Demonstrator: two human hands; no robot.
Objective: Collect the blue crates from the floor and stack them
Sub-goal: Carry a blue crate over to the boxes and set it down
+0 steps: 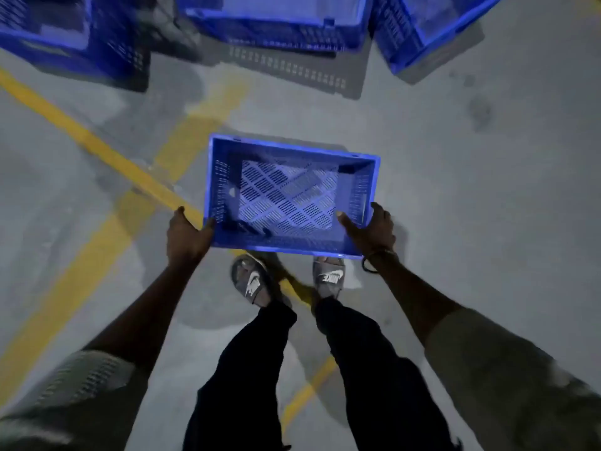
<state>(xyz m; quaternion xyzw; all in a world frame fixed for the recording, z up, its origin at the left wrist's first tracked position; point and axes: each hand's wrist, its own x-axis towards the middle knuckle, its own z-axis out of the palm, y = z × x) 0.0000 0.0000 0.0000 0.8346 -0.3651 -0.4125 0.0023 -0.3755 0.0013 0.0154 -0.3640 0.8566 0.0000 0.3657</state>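
An empty blue crate (289, 193) with a slotted bottom is held level above the floor in front of my feet. My left hand (187, 234) grips its near left corner, thumb over the rim. My right hand (374, 229) grips the near right corner, thumb inside the wall. Three more blue crates stand on the floor ahead: one at the far left (74, 37), one at the far middle (276, 24), one tilted at the far right (422, 27).
The grey concrete floor (471, 190) carries yellow painted lines (97, 148) crossing at the left. My feet in grey slides (257, 281) stand just under the held crate. Bare floor lies to the right.
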